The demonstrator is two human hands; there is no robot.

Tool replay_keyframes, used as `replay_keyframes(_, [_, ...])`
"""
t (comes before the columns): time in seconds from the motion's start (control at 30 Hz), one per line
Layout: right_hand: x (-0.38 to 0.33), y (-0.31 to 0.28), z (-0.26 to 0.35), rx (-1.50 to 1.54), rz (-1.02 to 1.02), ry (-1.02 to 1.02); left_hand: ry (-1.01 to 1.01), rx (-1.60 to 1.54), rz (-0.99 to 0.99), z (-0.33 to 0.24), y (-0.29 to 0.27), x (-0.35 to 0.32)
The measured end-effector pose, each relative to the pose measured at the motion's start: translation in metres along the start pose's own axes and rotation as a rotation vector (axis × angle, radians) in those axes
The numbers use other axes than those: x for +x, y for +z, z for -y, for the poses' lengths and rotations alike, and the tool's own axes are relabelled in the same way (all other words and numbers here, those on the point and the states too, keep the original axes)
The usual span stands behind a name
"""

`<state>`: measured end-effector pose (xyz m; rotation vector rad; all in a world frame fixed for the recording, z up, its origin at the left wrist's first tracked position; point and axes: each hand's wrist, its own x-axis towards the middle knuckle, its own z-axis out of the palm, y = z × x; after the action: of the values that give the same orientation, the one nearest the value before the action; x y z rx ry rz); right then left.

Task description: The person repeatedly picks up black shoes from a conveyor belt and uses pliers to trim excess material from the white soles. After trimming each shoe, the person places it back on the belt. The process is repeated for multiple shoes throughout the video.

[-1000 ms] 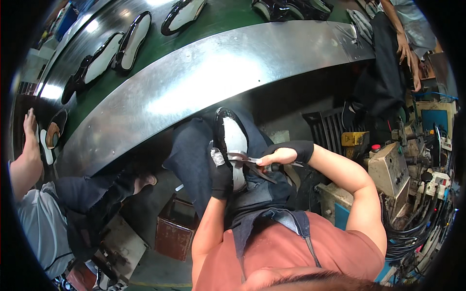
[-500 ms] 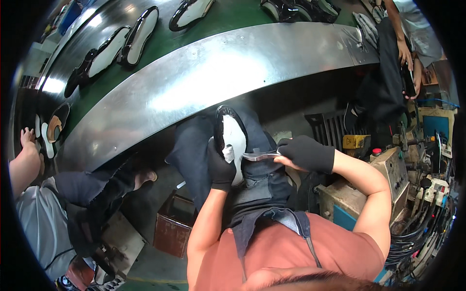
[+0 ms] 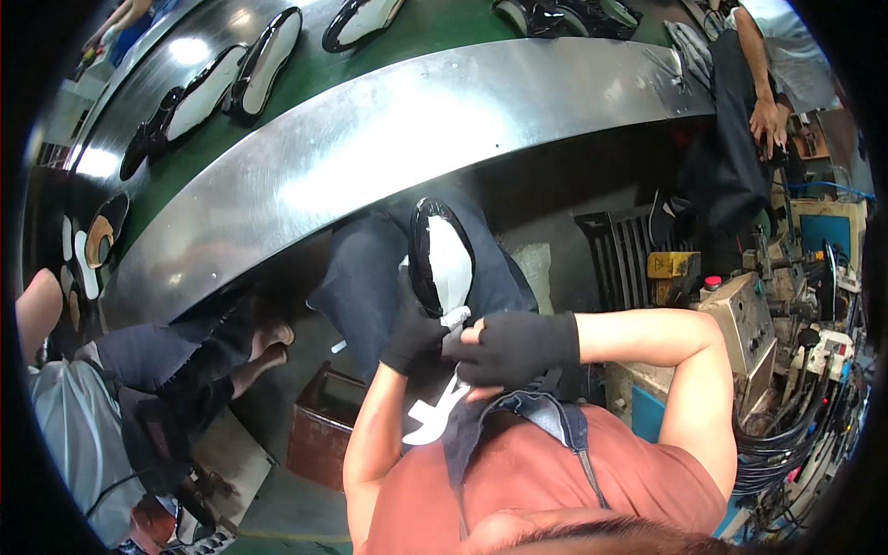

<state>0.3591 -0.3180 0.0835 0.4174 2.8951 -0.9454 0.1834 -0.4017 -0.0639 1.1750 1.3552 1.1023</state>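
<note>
shoe: so the shoe (image 3: 442,257) is a glossy black upper with a big white insole face turned up toward the camera, kind of a long oval, shiny rim all round

where it sits: on the person's lap, over dark trousers, just below the curved steel table (image 3: 388,139) edge, roughly dead centre of the view

axis: long axis runs about 12 to 6 o'clock, tipped a touch toward 11; far end points up at 12 toward the table, near end comes down at 6 into the hands

left hand: left hand (image 3: 413,331) in a black glove, curled tight around the lower left edge of the shoe, fingers wrapped, so closed on it and not spread at all

right hand: right hand (image 3: 514,346) also black-gloved, bunched into a narrow fist right at the shoe's near end, touching the left hand; something small and pale pokes out between the two hands but can't tell what it is, or whether the right hand is gripping it or just pressing

around: green belt (image 3: 370,55) past the table at 12 o'clock carrying more black-and-white shoes (image 3: 264,65), another person (image 3: 758,102) standing at 2 o'clock, a seated person's legs (image 3: 185,351) at 9 o'clock, a grey machine (image 3: 740,324) with cables at 3 o'clock
</note>
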Motion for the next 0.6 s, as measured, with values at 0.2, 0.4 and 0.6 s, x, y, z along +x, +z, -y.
replay_keyframes(0.2, [-0.016,0.007,0.001,-0.207,-0.006,-0.078,0.072,0.118,-0.052,0.013,-0.001,-0.007])
replay_keyframes(0.4, [-0.016,0.017,-0.027,-0.223,0.033,0.056,-0.018,-0.019,0.012,-0.007,0.002,-0.005])
replay_keyframes(0.6, [-0.036,0.05,-0.05,-0.023,-0.125,0.178,0.045,0.053,-0.005,0.002,-0.006,-0.006])
